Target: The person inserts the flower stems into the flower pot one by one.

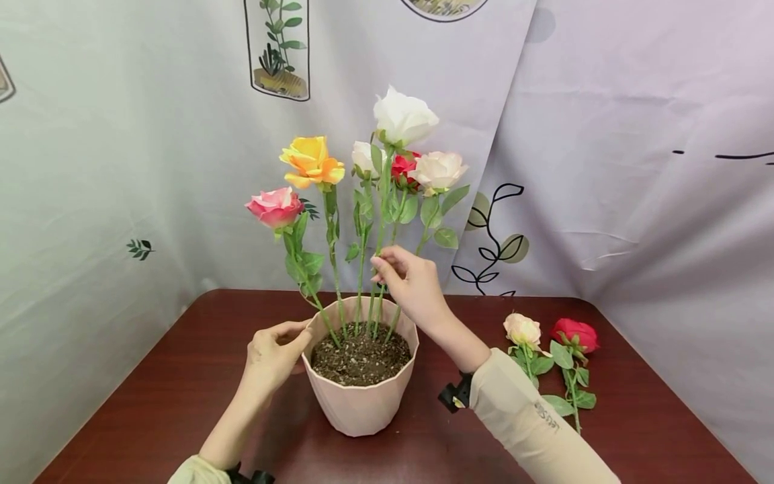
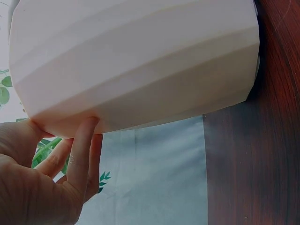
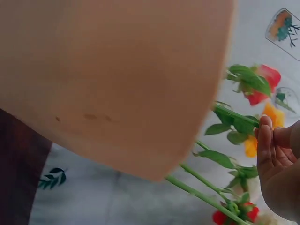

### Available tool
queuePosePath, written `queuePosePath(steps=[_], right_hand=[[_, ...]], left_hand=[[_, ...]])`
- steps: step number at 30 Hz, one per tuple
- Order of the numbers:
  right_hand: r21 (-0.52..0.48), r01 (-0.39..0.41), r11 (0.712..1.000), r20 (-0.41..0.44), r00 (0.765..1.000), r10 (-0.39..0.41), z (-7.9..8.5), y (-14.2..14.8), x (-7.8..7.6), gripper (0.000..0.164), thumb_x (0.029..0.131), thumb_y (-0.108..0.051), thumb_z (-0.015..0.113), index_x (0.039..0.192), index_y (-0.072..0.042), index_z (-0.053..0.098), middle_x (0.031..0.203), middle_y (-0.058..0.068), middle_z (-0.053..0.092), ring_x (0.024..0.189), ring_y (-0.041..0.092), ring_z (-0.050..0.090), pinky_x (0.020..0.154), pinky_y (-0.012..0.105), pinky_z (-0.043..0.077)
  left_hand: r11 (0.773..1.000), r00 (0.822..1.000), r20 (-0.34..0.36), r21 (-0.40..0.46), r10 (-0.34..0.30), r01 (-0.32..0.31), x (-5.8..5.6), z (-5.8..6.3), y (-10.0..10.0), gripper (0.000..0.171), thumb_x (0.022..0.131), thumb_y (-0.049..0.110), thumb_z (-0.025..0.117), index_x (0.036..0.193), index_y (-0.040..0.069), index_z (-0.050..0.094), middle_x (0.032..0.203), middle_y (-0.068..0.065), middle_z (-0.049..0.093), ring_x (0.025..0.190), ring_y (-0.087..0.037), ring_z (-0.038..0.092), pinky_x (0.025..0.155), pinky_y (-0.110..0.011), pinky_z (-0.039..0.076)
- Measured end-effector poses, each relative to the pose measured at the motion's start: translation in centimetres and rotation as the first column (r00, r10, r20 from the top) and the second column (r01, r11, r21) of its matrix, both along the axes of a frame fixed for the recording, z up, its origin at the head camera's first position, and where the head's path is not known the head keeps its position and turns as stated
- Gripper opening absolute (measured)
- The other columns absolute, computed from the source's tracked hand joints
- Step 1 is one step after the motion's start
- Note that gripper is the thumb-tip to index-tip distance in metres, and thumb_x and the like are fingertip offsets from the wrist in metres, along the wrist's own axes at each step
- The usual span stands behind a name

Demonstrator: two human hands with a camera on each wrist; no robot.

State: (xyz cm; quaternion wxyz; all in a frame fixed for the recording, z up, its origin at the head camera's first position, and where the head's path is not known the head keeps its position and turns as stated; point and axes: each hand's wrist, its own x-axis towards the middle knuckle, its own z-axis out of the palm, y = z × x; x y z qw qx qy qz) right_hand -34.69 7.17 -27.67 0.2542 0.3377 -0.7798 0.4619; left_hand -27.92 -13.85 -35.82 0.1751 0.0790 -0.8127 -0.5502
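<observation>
A pale pink faceted flowerpot filled with dark soil stands on the table. My left hand grips the left side of its rim; in the left wrist view the fingers lie against the outer wall. With thumb and fingertips, my right hand pinches the green stem of the tall white rose above the soil. The same pinch shows in the right wrist view, the hand beyond the pot. Around that stem rise a yellow-orange rose, a pink rose, a cream rose, a smaller white rose and a red rose.
On the dark red-brown table, to the right of the pot, lie a loose cream rose and a loose red rose with leafy stems. A light fabric backdrop printed with plants hangs behind the table.
</observation>
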Motion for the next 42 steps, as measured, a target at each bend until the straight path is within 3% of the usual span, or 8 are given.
queuePosePath(steps=[6,11,18,28,42], right_hand=[[0.020,-0.012,1.000,0.032,0.999,0.011,-1.0,-0.6,0.0,0.017,0.093,-0.018,0.057,0.097,-0.004,0.067,0.072,0.003,0.069,0.067,0.018,0.067,0.042,0.020,0.040],[0.038,-0.008,0.999,-0.004,1.000,0.008,-1.7,-1.0,-0.3,0.015,0.092,-0.015,0.058,0.095,-0.003,0.067,0.073,0.004,0.070,0.065,0.012,0.066,0.050,0.018,0.048],[0.063,-0.008,0.998,-0.034,0.999,0.010,-2.8,-1.4,-0.6,0.014,0.092,-0.014,0.059,0.095,-0.003,0.066,0.081,0.007,0.070,0.066,0.013,0.067,0.046,0.017,0.045],[0.031,-0.004,1.000,-0.107,0.994,0.008,-3.8,-2.3,-0.4,0.011,0.091,-0.011,0.059,0.092,-0.001,0.065,0.077,0.010,0.068,0.063,0.013,0.065,0.051,0.015,0.049],[0.013,0.051,0.999,-0.134,0.990,-0.048,-4.6,-2.9,-0.8,0.008,0.089,-0.007,0.061,0.088,0.000,0.064,0.073,0.007,0.066,0.058,0.011,0.064,0.054,0.012,0.051]], left_hand=[[0.999,1.000,0.012,0.042,-0.023,0.023,0.0,0.0,0.0,0.024,0.086,0.013,0.062,0.106,0.002,0.069,0.085,-0.013,0.066,0.068,-0.012,0.063,0.055,-0.029,0.059],[0.999,1.000,0.016,0.040,-0.025,0.024,0.0,0.1,0.0,0.025,0.086,0.015,0.062,0.107,0.002,0.069,0.086,-0.013,0.066,0.069,-0.013,0.063,0.055,-0.029,0.059],[0.999,1.000,0.021,0.039,-0.021,0.021,0.1,0.1,0.0,0.025,0.086,0.014,0.062,0.107,0.002,0.069,0.085,-0.013,0.066,0.068,-0.014,0.063,0.055,-0.029,0.059],[0.999,1.000,0.020,0.037,-0.021,0.020,0.1,0.1,0.0,0.026,0.086,0.015,0.062,0.108,0.002,0.069,0.086,-0.013,0.066,0.068,-0.014,0.064,0.055,-0.029,0.059],[0.999,1.000,0.020,0.039,-0.024,0.023,0.1,0.1,0.0,0.026,0.086,0.015,0.062,0.108,0.003,0.069,0.086,-0.012,0.068,0.067,-0.014,0.065,0.054,-0.030,0.059]])
